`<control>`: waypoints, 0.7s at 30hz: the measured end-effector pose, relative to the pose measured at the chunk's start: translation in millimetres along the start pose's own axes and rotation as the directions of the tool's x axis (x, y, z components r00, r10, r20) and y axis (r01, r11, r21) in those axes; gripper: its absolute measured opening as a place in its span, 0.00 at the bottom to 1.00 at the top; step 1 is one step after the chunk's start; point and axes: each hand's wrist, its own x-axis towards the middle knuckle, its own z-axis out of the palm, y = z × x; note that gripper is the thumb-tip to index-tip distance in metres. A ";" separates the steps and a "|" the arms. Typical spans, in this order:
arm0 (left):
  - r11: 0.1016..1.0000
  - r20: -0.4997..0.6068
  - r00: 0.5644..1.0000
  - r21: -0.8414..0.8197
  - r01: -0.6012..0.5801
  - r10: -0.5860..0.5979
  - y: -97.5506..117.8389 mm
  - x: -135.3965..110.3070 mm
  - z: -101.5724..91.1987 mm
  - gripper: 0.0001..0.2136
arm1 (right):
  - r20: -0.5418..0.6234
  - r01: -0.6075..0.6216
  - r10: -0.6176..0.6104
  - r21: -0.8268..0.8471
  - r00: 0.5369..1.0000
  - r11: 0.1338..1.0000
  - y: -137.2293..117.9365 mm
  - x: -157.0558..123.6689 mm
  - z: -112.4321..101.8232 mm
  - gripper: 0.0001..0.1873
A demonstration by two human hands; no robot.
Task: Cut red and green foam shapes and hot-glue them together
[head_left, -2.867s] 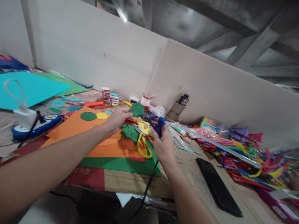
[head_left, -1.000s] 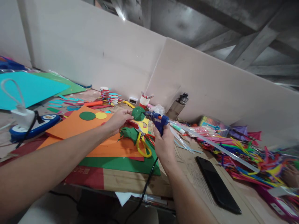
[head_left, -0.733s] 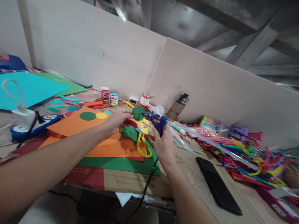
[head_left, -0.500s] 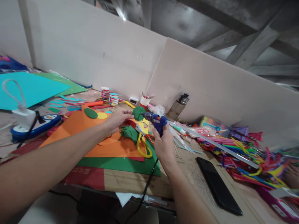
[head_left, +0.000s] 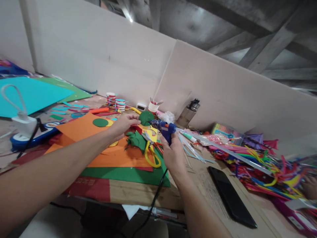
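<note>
Careful grip

Near me, the left hand pinches a round green paper-like disc by its edge, seemingly to free its face, just beside the blue plastic glue gun that the right hand grips.

Green disc, round, held tilted up; blue glue gun level, nozzle at the disc's lower right edge.

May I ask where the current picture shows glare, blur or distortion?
Head view, top: a small glare spot; head view, right edge: the colourful strips look smeared; head view, lower left: the left forearm looks stretched, probably by a wide lens; head view, centre: the glue gun is clearer.
</note>
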 end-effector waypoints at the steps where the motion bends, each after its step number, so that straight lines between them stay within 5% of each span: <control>1: 1.000 0.003 1.000 -0.013 -0.008 0.008 0.9 -0.2 -0.4 0.07 | 0.005 -0.006 0.006 -0.003 1.000 1.000 0.1 0.2 0.0 0.18; 21: 0.998 0.086 0.996 -0.066 -0.010 0.016 2.7 -0.4 -2.1 0.06 | -0.046 -0.024 0.023 -0.017 0.999 1.000 2.0 3.6 -3.4 0.18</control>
